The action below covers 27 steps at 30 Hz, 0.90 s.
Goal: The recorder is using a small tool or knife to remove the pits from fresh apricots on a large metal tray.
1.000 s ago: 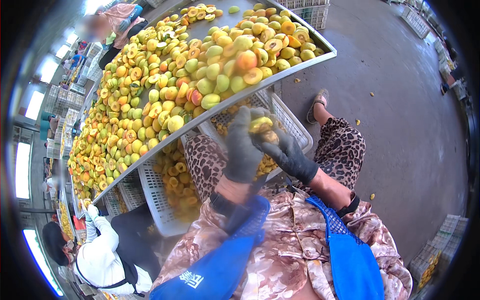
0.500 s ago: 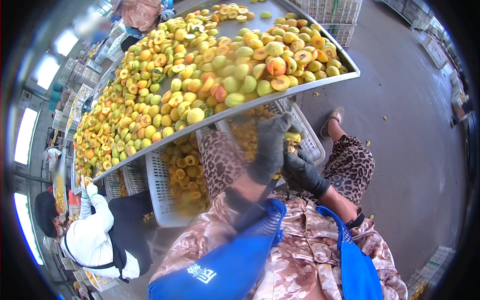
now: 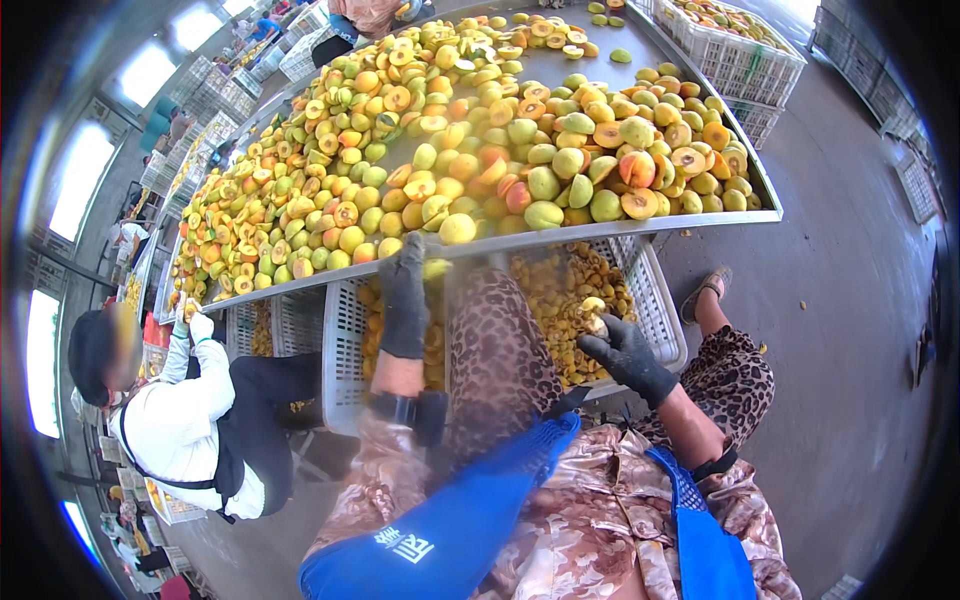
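My left hand point(image 3: 403, 305), in a dark glove, is raised at the near edge of a metal table point(image 3: 480, 243) covered with whole and halved peaches point(image 3: 330, 190). A blurred yellow-green peach half point(image 3: 437, 269) shows against its inner side, held by fingers partly hidden from view. Lower to the right, my gloved right hand point(image 3: 632, 360) is closed around a pale yellow-brown fruit piece point(image 3: 592, 312), possibly with a stone. Under that hand stands a white crate point(image 3: 655, 305) of small yellow-brown pieces. Another white crate point(image 3: 343, 360), holding peach halves, lies below my left hand.
My patterned-trousered knee point(image 3: 500, 345) sits between the two crates. On the left, a person in white point(image 3: 185, 435) handles fruit at the table edge. Stacked crates point(image 3: 735, 65) stand beyond the table's right corner, and grey floor point(image 3: 840, 330) stretches along the right.
My hands were together over the right crate and have parted. The left moved left with the peach half toward the table edge; the right shifted slightly right, keeping the fruit piece. The view has shifted too.
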Available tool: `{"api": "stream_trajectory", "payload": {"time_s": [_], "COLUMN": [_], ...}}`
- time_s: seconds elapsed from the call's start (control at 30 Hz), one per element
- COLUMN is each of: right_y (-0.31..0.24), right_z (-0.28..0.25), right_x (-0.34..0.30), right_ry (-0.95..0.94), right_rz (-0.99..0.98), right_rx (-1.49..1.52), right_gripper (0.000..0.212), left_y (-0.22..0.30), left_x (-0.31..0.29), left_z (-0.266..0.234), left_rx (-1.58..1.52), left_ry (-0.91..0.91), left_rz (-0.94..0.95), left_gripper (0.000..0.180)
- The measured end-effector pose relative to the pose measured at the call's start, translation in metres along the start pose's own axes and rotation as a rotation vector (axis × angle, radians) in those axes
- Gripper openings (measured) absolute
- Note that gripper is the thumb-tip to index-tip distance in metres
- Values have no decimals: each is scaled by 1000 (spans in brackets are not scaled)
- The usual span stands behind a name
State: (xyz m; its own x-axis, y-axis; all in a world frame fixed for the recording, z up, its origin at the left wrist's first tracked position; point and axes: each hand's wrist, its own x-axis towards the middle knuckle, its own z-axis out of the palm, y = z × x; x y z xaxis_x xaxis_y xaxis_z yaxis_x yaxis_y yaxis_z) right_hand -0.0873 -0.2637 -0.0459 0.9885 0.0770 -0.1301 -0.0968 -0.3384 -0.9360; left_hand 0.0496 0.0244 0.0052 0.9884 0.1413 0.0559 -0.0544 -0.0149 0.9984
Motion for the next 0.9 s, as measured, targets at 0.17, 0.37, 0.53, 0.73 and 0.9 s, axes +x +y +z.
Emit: {"api": "stream_trajectory", "payload": {"time_s": [0.17, 0.37, 0.53, 0.73, 0.9], "right_y": [14, 6, -2, -38, -45], "right_z": [12, 10, 2, 13, 15], "right_x": [15, 3, -13, -1, 7], "right_ry": [46, 66, 188, 69, 186], "right_rz": [-45, -43, -112, -67, -194], "right_rx": [-216, -236, 61, 307, 172], "right_gripper": [46, 46, 31, 27, 28], "left_y": [-40, -69, -44, -31, -6], "left_x": [84, 136, 150, 31, -46], "left_z": [-34, 29, 1, 45, 116], "left_rx": [675, 1250, 122, -337, -375], "left_ry": [63, 95, -163, -339, -438], "left_rz": [593, 558, 205, 100, 53], "left_gripper": [30, 29, 23, 30, 31]}}
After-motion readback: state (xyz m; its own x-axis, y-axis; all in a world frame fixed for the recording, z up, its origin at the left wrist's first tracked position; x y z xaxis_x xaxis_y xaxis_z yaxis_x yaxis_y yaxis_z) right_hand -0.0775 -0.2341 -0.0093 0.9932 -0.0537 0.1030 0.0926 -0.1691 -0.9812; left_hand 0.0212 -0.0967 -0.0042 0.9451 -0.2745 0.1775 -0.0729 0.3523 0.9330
